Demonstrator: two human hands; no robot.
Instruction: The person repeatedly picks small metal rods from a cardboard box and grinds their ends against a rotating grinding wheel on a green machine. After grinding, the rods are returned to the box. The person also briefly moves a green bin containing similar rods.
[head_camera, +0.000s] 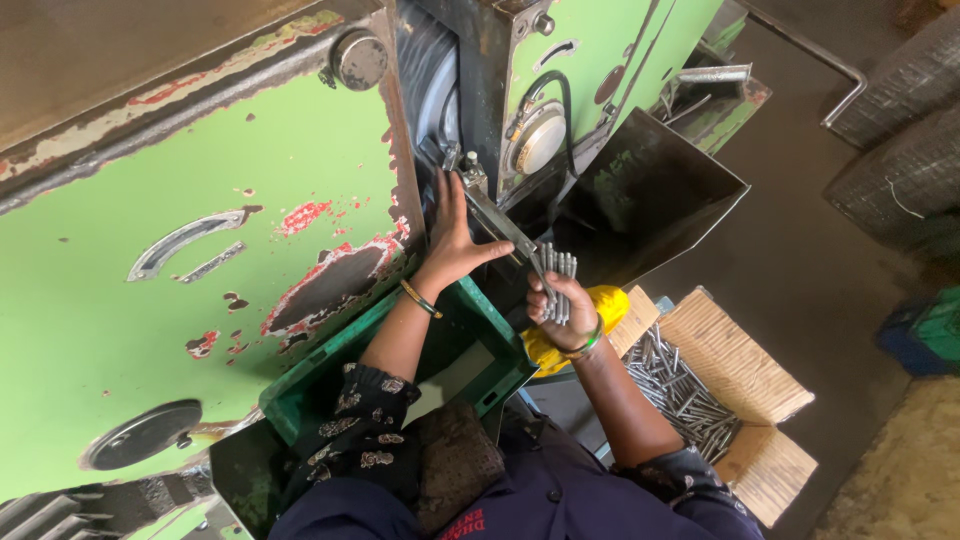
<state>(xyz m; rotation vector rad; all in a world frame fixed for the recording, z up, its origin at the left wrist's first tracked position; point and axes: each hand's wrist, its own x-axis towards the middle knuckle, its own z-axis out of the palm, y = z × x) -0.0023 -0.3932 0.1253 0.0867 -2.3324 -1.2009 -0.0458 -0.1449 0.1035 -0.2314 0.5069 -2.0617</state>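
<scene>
The setting is a workshop with a dark concrete floor (800, 250) and rolls of wire mesh (900, 130) stacked at the upper right. A large green machine (150, 330) with chipped, rusting paint fills the left side; a dark metal chute (650, 200) projects from its centre. Below the machine sits a green plastic crate (490, 330). To the right, an open cardboard box (740, 370) holds loose grey metal pins (680, 390), lying at mixed angles. A yellow cloth (610, 305) lies between the crate and the box. The left hand (455, 235) is spread open, fingers extended, and rests against the machine's dark feed slot beside a metal bar (500, 225). The right hand (562, 310) is closed around a bundle of pins (555, 270), straight, slender and silver-grey, held upright just below the bar.
</scene>
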